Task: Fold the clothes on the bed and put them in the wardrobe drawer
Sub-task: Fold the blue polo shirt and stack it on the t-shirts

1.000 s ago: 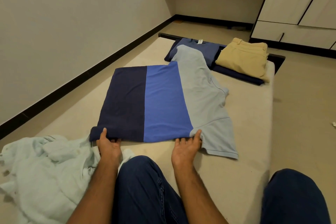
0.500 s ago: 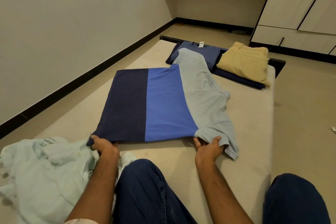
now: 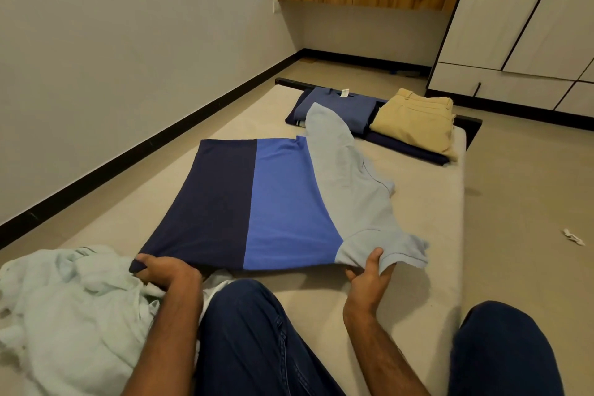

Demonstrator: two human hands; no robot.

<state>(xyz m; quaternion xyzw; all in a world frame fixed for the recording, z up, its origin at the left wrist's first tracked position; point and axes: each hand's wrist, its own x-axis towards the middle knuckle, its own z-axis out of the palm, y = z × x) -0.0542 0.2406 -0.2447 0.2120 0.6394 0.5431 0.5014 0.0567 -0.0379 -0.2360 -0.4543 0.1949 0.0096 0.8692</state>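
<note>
While both hands point(image 3: 167, 272) point(image 3: 368, 280) grip near edge, tri-colour shirt point(image 3: 273, 202) lies part-folded, navy, blue, grey bands.

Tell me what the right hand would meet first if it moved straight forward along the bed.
Probably the shirt it already grips; the right hand would push into its grey sleeve part. Depth is unclear.

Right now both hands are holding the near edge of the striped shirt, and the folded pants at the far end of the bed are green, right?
Not quite. The left hand and right hand do grip the near edge of the striped shirt, but the folded pants on the bed are tan, not green. The head view shows it.
</note>
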